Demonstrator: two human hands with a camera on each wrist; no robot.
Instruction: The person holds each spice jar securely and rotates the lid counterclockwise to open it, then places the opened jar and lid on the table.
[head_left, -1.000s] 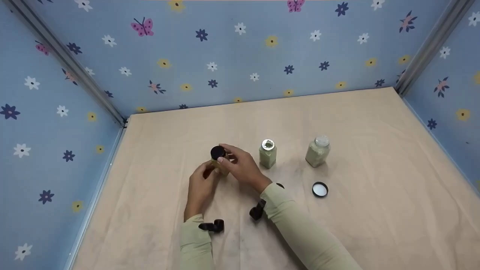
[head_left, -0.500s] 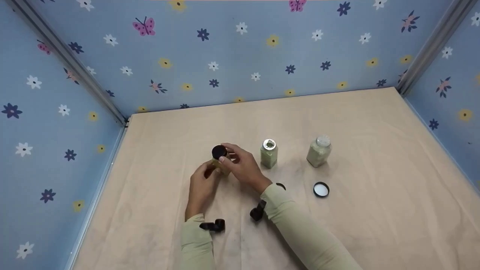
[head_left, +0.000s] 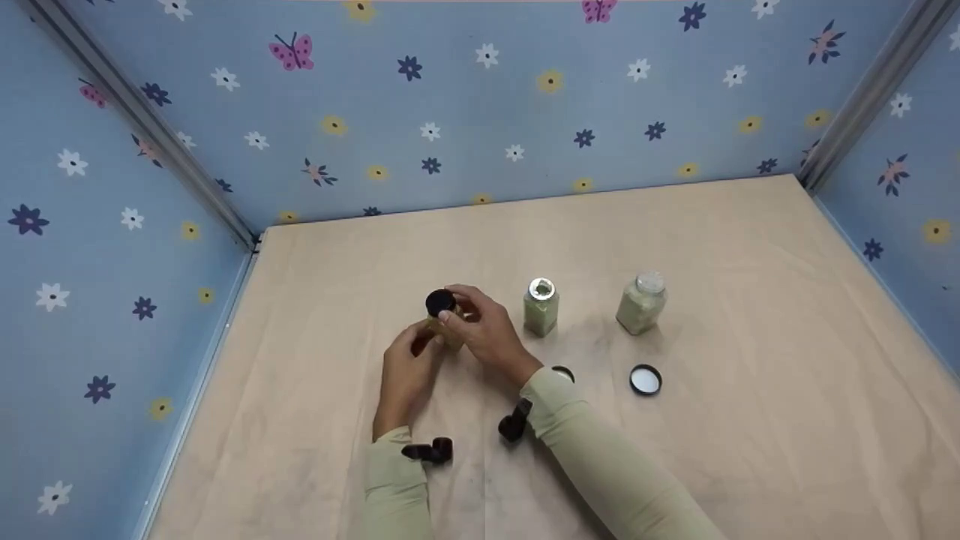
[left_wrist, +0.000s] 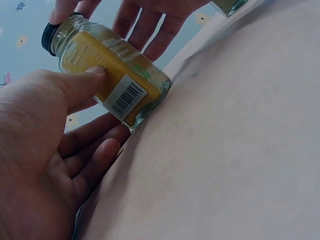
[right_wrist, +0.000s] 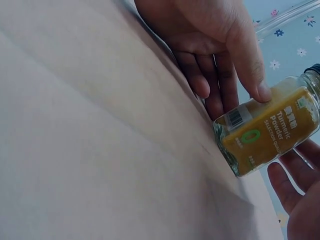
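Both hands are on a square glass jar of yellow turmeric powder (right_wrist: 272, 132) that stands on the cloth, its label readable in the right wrist view. Low on the jar's body, my left hand (head_left: 407, 371) holds it, thumb (left_wrist: 87, 82) against the glass just above the barcode. My right hand (head_left: 489, 330) pinches the jar's black lid (head_left: 440, 302) between thumb and fingers. In the left wrist view the lid sits at the jar's mouth, and the other right fingers extend behind the glass.
Right of the hands stand two lidless jars of pale green contents, a nearer one (head_left: 541, 309) and a farther one (head_left: 641, 306). A black lid (head_left: 646, 380) lies inside up; another (head_left: 564, 372) is partly hidden by the right sleeve. Flowered walls (head_left: 480, 97) border the cloth-covered table (head_left: 720, 450).
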